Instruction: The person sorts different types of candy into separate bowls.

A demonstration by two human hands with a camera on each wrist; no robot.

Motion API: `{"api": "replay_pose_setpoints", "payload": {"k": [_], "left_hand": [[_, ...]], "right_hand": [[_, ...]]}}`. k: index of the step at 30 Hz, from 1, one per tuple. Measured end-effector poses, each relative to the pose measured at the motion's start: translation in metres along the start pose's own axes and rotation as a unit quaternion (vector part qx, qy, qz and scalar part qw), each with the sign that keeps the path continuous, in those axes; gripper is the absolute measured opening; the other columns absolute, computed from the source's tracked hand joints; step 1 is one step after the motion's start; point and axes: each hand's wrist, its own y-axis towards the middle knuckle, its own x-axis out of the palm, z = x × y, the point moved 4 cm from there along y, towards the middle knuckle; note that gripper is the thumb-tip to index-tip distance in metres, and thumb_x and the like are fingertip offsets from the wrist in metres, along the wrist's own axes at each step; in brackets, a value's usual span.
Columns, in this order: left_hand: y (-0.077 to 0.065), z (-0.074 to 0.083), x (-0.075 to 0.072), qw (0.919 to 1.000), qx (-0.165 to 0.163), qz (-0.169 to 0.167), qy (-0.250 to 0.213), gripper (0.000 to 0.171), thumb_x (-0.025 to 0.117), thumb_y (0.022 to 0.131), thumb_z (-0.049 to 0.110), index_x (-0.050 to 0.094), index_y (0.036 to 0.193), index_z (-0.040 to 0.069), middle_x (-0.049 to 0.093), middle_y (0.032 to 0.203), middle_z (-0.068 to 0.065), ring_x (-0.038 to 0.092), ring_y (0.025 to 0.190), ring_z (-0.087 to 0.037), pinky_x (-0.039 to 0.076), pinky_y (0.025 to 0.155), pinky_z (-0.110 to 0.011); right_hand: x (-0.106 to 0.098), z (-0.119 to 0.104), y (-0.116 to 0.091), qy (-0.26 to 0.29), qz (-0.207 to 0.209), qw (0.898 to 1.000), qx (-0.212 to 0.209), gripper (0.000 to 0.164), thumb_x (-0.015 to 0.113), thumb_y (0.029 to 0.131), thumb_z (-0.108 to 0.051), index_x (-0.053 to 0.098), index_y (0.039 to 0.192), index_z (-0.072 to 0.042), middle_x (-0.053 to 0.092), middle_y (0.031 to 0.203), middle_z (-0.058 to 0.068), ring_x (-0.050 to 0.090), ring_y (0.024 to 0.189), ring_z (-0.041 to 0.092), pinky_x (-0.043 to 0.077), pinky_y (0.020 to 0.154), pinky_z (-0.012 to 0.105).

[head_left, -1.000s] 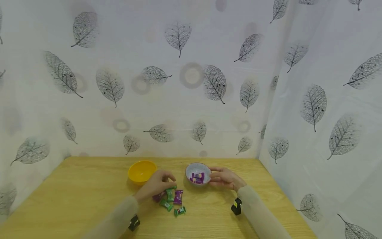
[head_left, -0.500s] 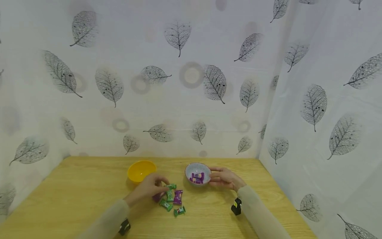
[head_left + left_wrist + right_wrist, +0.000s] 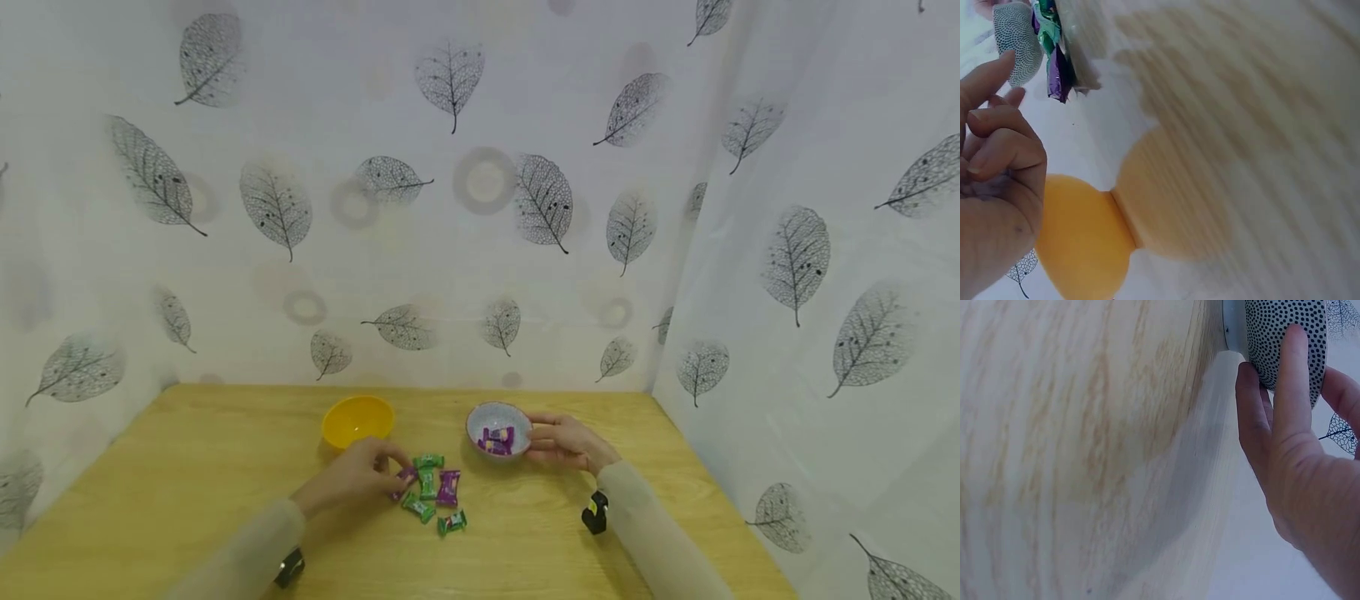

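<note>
Your left hand (image 3: 352,475), fingers parted, hung beside a near purple foil-wrapped candy (image 3: 407,477). Straight fingers of your right hand (image 3: 567,442) touched the white dotted round bowl (image 3: 491,415), farther right, holding purple candies (image 3: 493,447), seemingly illegible.

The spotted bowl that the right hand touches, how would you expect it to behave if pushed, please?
The spotted bowl would probably feel stiff and might chip if knocked, since its glazed-looking wall suggests ceramic. A push high up may tip it, as its foot is narrower than the rest. The purple candies inside could shift, as they lie loose.
</note>
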Motion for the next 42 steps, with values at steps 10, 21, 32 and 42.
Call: {"api": "replay_pose_setpoints", "payload": {"k": [10, 21, 32, 42], "left_hand": [[0.001, -0.008, 0.003, 0.9992, -0.027, 0.010, 0.027, 0.034, 0.084, 0.073, 0.021, 0.073, 0.104, 0.016, 0.056, 0.073, -0.001, 0.048, 0.065, -0.014, 0.041, 0.054, -0.023], [0.004, -0.008, 0.005, 0.9975, -0.031, -0.009, 0.063, 0.031, 0.075, 0.075, 0.003, 0.073, 0.102, 0.018, 0.058, 0.081, -0.002, 0.049, 0.072, -0.017, 0.043, 0.061, -0.027], [0.010, -0.014, 0.005, 0.9979, -0.013, -0.027, 0.058, 0.025, 0.081, 0.076, 0.015, 0.073, 0.099, 0.019, 0.061, 0.089, 0.002, 0.049, 0.080, -0.018, 0.043, 0.067, -0.028], [0.007, -0.011, 0.007, 0.9982, -0.030, -0.031, 0.042, 0.018, 0.079, 0.079, 0.015, 0.071, 0.096, 0.014, 0.064, 0.092, -0.002, 0.054, 0.070, -0.015, 0.049, 0.057, -0.025]], "right_hand": [[0.000, -0.001, 0.001, 0.000, 0.001, 1.000, 0.003, 0.058, 0.056, 0.096, -0.002, 0.033, 0.149, 0.005, 0.048, 0.138, 0.031, 0.066, 0.109, 0.030, 0.056, 0.092, 0.034], [0.000, -0.003, 0.001, 0.004, 0.008, 1.000, 0.014, 0.056, 0.055, 0.097, -0.001, 0.034, 0.149, 0.003, 0.050, 0.137, 0.030, 0.067, 0.108, 0.029, 0.056, 0.092, 0.036], [0.000, -0.003, -0.002, 0.006, -0.004, 1.000, 0.013, 0.057, 0.054, 0.096, 0.002, 0.033, 0.149, 0.004, 0.045, 0.141, 0.032, 0.065, 0.111, 0.031, 0.054, 0.097, 0.037], [0.001, -0.003, 0.001, 0.005, 0.002, 1.000, 0.013, 0.057, 0.054, 0.096, 0.002, 0.034, 0.149, 0.004, 0.046, 0.140, 0.031, 0.065, 0.112, 0.033, 0.054, 0.096, 0.037]]}}
